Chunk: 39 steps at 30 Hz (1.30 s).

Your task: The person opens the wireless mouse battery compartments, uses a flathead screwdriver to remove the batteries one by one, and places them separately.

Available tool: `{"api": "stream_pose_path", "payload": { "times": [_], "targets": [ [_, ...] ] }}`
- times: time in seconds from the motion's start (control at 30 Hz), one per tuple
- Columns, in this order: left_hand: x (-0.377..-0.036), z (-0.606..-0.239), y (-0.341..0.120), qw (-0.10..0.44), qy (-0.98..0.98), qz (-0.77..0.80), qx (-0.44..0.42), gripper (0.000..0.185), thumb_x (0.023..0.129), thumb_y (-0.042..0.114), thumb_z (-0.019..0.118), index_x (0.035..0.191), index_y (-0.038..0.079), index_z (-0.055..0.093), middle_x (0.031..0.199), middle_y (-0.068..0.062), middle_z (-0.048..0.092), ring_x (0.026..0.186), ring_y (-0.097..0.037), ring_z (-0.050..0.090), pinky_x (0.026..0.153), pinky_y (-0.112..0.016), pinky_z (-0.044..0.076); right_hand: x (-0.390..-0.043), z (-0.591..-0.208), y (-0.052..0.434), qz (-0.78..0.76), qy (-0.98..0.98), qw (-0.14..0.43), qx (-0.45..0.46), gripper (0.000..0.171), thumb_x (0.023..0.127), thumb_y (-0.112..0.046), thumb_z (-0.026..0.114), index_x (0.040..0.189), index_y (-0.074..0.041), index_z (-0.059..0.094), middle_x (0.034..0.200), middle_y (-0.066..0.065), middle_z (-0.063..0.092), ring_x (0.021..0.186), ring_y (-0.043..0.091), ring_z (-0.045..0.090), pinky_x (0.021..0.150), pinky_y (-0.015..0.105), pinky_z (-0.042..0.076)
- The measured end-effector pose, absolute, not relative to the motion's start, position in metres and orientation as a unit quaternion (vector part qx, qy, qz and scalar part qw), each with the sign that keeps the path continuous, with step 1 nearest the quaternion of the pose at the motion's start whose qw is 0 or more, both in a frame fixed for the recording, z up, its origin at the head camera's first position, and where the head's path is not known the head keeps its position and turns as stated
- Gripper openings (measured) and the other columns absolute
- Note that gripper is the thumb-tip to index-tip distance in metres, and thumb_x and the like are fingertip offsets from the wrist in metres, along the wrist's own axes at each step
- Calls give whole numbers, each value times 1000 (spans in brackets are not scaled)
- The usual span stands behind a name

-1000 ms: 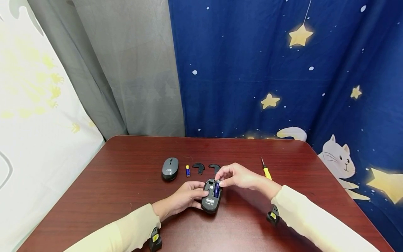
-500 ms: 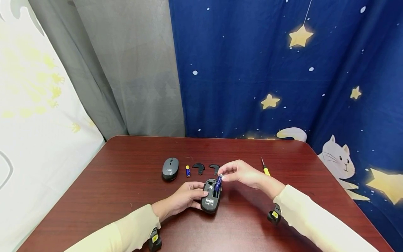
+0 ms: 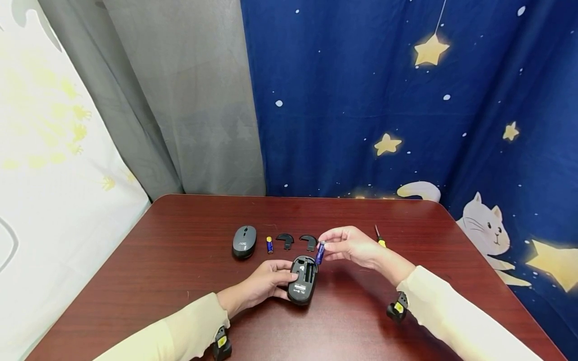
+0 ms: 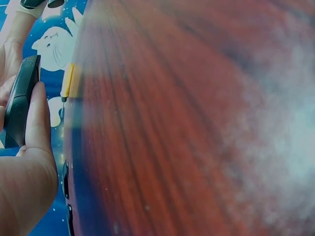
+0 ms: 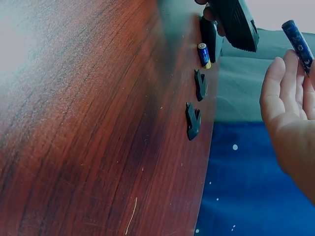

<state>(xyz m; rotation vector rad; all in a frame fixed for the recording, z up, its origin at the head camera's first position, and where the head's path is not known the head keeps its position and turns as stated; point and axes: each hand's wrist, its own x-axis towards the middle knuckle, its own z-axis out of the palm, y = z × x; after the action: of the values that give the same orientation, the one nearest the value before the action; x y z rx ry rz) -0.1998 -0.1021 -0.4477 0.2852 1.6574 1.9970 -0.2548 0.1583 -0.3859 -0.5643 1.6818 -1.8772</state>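
Blue battery pinched in your right hand, just right of the open mouse.
Its long axis is nearly upright; your left hand grips the upturned mouse.

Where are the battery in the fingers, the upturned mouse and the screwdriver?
Battery (image 3: 320, 252): head view, middle of its blue body.
Upturned mouse (image 3: 298, 290): head view, labelled underside.
Screwdriver (image 3: 381, 242): head view, yellow handle.

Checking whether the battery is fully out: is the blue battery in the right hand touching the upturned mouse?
Apart. The head view shows the blue battery pinched by the right hand just beyond the upturned mouse, its slot empty; the right wrist view shows a clear gap.
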Motion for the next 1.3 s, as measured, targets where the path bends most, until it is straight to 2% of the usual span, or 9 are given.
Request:
{"api": "stream_pose_path", "payload": {
  "times": [0.07,0.23,0.5,0.63,0.73,0.87,1.03,1.3],
  "targets": [
    [-200,-448,-102,261,611,740,105,39,91,6,61,125,-12,52,101,-14,69,87,-20,67,65,-32,58,-256,-386,160,-704,623,272,-203,18,92,5,60,109,6,64,97,12,69,86,21,68,87,48,53],
    [-200,-448,-102,259,609,742,107,41,91,6,62,126,-12,52,101,-14,68,87,-20,67,66,-32,58,-255,-386,164,-717,619,266,-180,19,92,2,61,108,-4,68,100,12,67,86,21,67,81,42,56],
    [-200,-448,-103,258,610,742,106,40,91,6,62,125,-12,52,100,-13,69,85,-19,68,63,-30,57,-255,-388,170,-735,594,279,-172,18,93,-2,62,109,-5,68,103,11,64,86,19,66,79,38,57],
    [-200,-449,-102,257,609,742,109,40,91,6,62,125,-12,52,100,-13,69,86,-20,68,65,-31,58,-255,-393,174,-747,579,283,-166,19,95,1,56,105,-10,69,101,9,65,83,17,66,80,35,56],
    [-200,-449,-102,256,607,743,113,39,91,6,61,125,-12,52,100,-13,69,87,-20,68,66,-33,58,-256,-396,176,-757,569,282,-152,22,96,3,52,104,-8,69,99,9,65,83,16,66,81,34,56],
    [-200,-449,-102,257,606,744,114,39,91,6,61,124,-12,52,99,-13,69,87,-21,68,67,-34,58,-256,-400,178,-764,561,286,-140,22,98,4,49,104,-6,68,98,9,66,84,17,66,82,35,55],
    [-200,-449,-102,258,606,743,115,39,91,6,61,125,-12,52,100,-13,68,88,-21,68,68,-35,58,-255,-402,180,-762,560,296,-136,24,99,3,45,101,-8,66,96,6,67,87,18,67,83,39,55],
    [-199,-448,-102,259,608,741,117,40,91,7,62,125,-12,52,101,-14,69,89,-21,68,69,-35,58,-256,-402,182,-771,551,293,-129,18,101,0,43,105,-4,60,97,10,67,93,21,67,88,48,52]
  ]
}}
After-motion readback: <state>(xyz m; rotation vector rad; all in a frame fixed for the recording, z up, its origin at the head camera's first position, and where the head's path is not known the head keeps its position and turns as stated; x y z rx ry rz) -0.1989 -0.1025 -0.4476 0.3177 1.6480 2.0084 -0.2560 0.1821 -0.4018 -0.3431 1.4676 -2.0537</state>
